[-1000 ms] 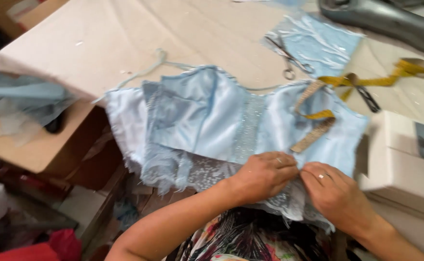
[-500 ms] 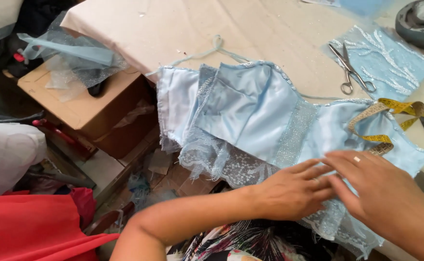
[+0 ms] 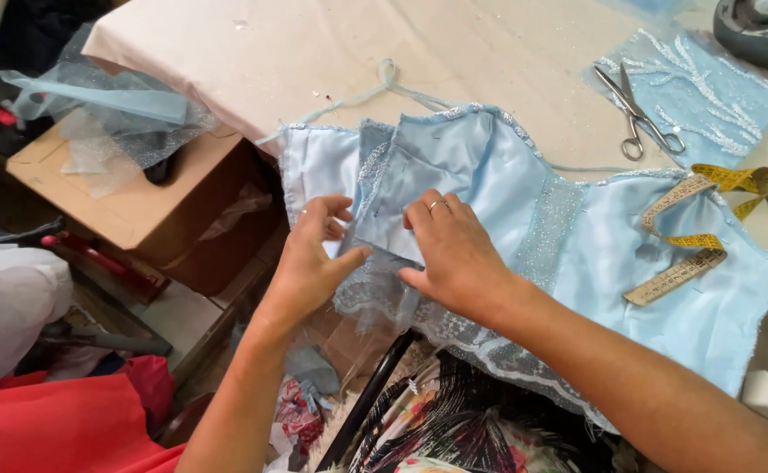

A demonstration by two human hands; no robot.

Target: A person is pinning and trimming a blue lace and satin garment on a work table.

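Satin, pale blue, the bodice (image 3: 524,219) lay across the table (image 3: 226,52), soft and probably slippery. Your left hand (image 3: 310,263) pinched its folded panel; your right hand (image 3: 454,254) pressed flat. Gripping by the seams looked safest.

Scissors (image 3: 636,114) behind tape measure (image 3: 695,241)

The right hand (image 3: 454,254) covers part of the light-blue satin bodice (image 3: 612,263) — its lace hem drops past the table edge. At upper right, a dark iron (image 3: 765,31) is cut off by the frame.
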